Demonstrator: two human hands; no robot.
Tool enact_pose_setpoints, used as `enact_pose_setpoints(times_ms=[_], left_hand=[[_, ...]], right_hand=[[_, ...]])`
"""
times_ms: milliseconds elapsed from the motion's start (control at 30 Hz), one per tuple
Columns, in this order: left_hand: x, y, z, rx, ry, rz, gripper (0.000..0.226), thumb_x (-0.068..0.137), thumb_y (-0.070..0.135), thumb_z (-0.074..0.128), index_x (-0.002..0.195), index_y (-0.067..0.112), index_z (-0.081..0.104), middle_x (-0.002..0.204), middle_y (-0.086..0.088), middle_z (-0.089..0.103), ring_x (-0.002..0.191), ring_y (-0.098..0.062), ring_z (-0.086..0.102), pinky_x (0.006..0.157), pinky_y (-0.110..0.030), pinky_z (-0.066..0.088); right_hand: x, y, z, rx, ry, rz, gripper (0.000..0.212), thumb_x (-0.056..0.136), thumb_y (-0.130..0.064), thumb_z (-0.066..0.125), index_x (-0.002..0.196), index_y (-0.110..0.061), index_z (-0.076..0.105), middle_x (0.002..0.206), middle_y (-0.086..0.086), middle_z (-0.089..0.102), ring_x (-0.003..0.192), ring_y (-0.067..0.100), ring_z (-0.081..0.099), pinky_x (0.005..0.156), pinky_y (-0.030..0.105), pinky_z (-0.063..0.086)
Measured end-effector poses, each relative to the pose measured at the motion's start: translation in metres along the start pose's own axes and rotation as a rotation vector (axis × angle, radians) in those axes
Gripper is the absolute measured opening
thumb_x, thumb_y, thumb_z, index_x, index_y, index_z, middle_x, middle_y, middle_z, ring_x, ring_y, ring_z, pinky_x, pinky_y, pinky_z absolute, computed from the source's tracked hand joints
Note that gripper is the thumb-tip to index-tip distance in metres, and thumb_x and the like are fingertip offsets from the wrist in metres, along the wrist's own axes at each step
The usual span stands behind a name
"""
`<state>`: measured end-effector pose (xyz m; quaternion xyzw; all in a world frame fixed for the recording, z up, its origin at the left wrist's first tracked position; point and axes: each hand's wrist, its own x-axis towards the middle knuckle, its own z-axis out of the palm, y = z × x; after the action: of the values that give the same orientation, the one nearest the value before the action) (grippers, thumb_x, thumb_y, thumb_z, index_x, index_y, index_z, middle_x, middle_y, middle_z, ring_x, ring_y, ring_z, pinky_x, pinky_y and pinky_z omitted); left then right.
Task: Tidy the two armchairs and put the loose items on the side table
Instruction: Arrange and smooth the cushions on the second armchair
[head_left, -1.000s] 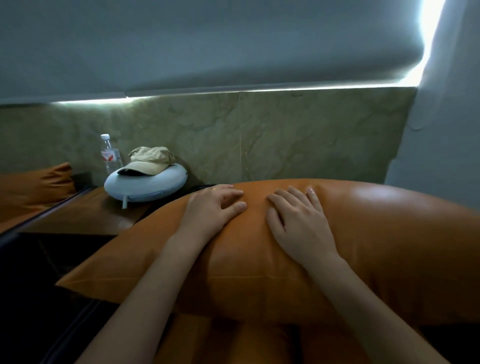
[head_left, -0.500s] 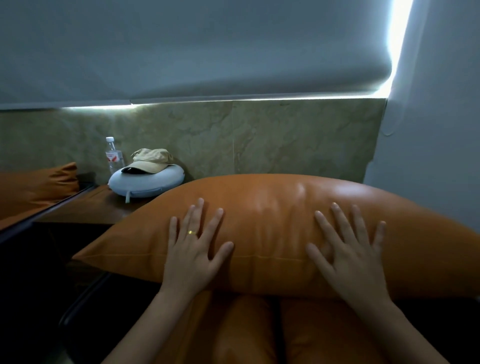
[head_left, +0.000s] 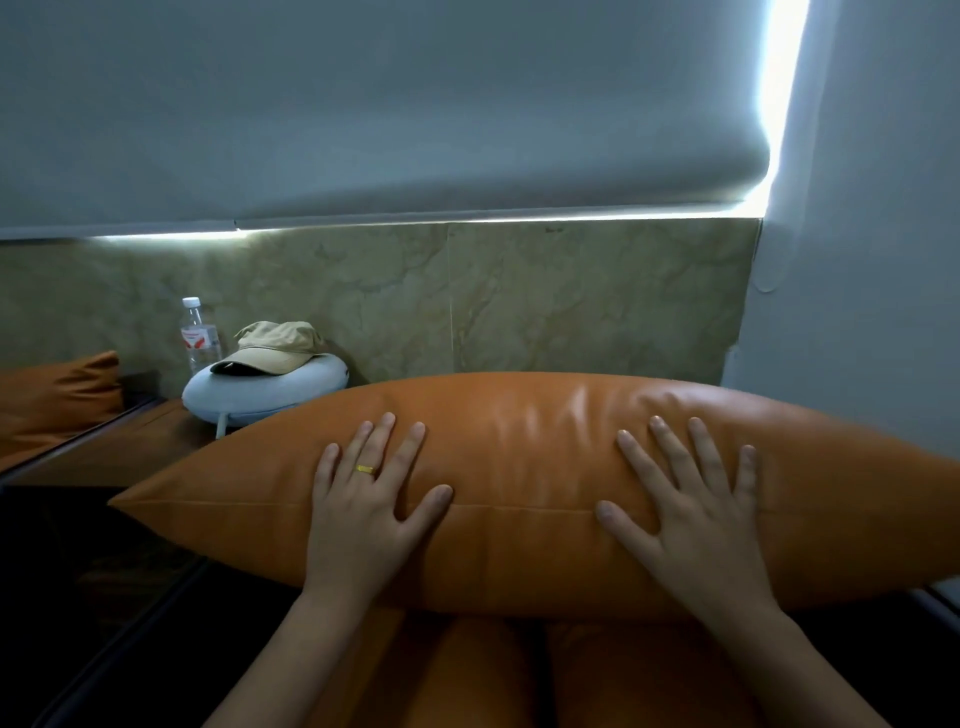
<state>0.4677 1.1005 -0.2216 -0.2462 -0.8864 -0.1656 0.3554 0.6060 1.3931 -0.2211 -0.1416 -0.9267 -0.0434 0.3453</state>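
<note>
While both palms press down: the step in hand looks like settling the cushion (head_left: 519, 457) on its armchair. I judge it goes best with even pressure from both sides, smoothing outward from the middle so the shiny cover loses its wrinkles and the seam runs level.
Seat (head_left: 467, 675): nearest, below the wrists, orange, parted by a dark crease.
Left hand (head_left: 363, 514): flat on the cushion's left half, fingers (head_left: 410, 447) straight and spread apart, gripping nothing; it wears a ring (head_left: 365, 470).
Right hand (head_left: 691, 525): flat on the right half, fingers (head_left: 701, 447) likewise straight and fanned out.
Cushion's place: it lies across the chair above the seat, its left corner reaching towards the side table (head_left: 119, 447).
Care: keep that left corner off the table, so that nothing there gets nudged.
Side table: it carries a neck pillow (head_left: 249, 395) with a cap (head_left: 275, 345) on top and a bottle (head_left: 200, 338) upright just behind.
Far left: a second cushion (head_left: 52, 389), on what I take to be the other armchair.
Farthest: a marble wall (head_left: 571, 291) under a drawn blind (head_left: 363, 104).
Count: two hands, two cushions, one ring, one side table, one neck pillow, one cap, one bottle.
</note>
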Motion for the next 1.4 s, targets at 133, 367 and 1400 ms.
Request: enact_pose_setpoints(times_ms=[133, 367, 1400], left_hand=[[0.028, -0.003, 0.013, 0.005, -0.007, -0.006, 0.071, 0.092, 0.075, 0.028, 0.149, 0.037, 0.041, 0.156, -0.001, 0.042, 0.146, -0.02, 0.034, 0.12, -0.044, 0.016], [0.085, -0.012, 0.041, 0.0, -0.029, 0.003, 0.074, 0.09, 0.078, 0.022, 0.147, 0.037, 0.045, 0.153, -0.002, 0.046, 0.144, -0.021, 0.038, 0.119, -0.045, 0.02], [0.273, -0.073, 0.318, -0.116, -0.228, -0.01, 0.086, 0.079, 0.086, 0.018, 0.131, 0.034, 0.063, 0.132, 0.003, 0.066, 0.126, -0.02, 0.057, 0.109, -0.045, 0.038]], right_hand=[[0.028, 0.006, 0.01, 0.003, -0.023, 0.004, 0.078, 0.088, -0.083, 0.015, 0.153, -0.044, 0.03, 0.162, -0.002, 0.031, 0.155, 0.026, 0.011, 0.12, 0.063, -0.002], [0.084, 0.017, 0.039, 0.04, -0.024, 0.0, 0.076, 0.088, -0.082, 0.016, 0.152, -0.045, 0.031, 0.162, -0.005, 0.03, 0.154, 0.024, 0.013, 0.122, 0.057, -0.006], [0.3, 0.076, 0.302, 0.069, -0.359, 0.013, 0.093, 0.071, -0.089, 0.0, 0.149, -0.051, 0.032, 0.16, -0.009, 0.036, 0.147, 0.022, 0.031, 0.121, 0.051, 0.014]])
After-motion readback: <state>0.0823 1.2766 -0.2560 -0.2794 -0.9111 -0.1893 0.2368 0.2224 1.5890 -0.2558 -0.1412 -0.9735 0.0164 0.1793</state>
